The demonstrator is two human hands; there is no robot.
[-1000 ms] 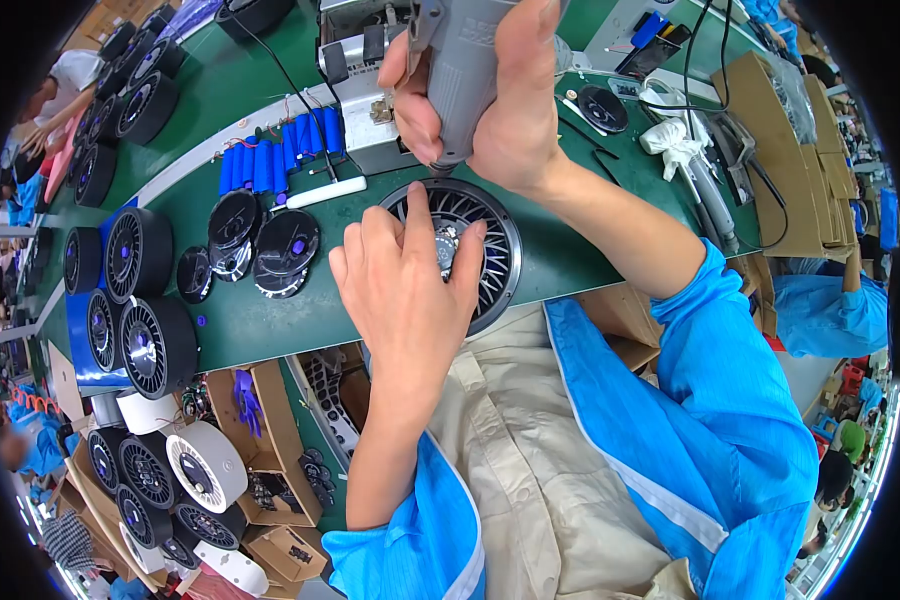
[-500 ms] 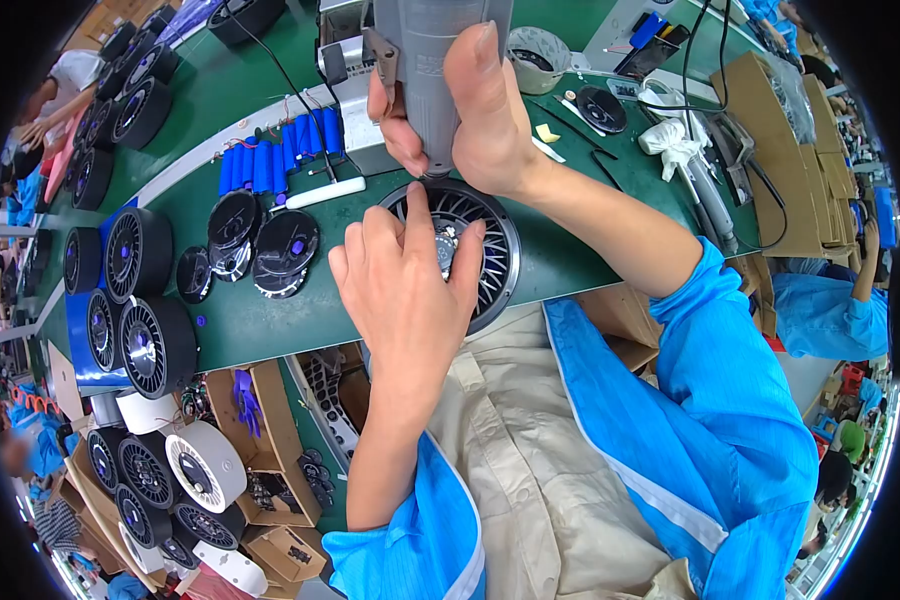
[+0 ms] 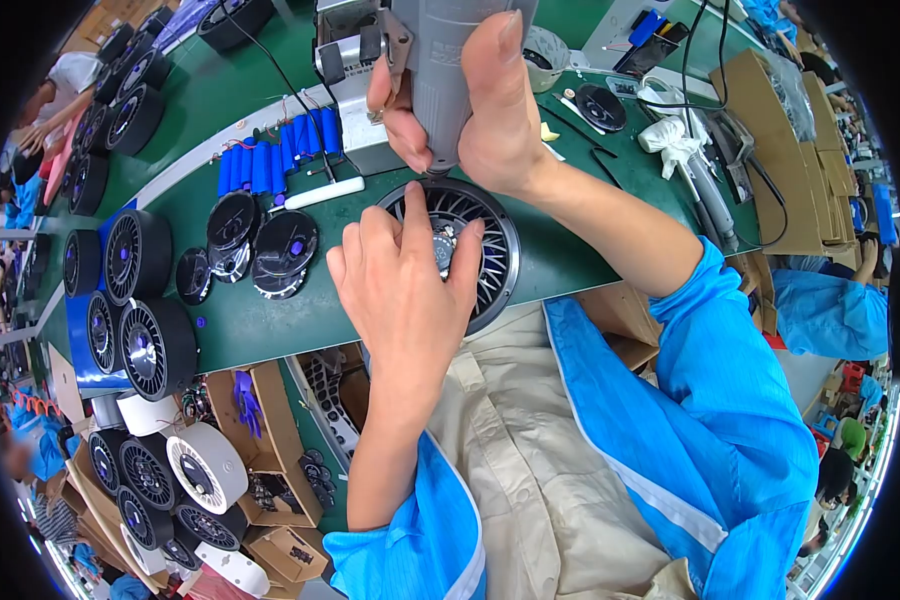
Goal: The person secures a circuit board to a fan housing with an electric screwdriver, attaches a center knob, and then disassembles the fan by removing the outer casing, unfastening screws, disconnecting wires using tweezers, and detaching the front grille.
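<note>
One black wheel (image 3: pixel 496 262) lies under the spread left hand (image 3: pixel 402 278) — the right hand (image 3: pixel 498 130) grips one grey tool (image 3: pixel 442 85).

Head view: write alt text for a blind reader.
A person's right hand points a grey handheld tool down at a black spoked wheel; the left hand rests on the wheel. Blue cylinders lie on the green bench.

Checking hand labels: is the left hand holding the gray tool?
No, the right hand grips the tool; the left hand touches the wheel.
</note>
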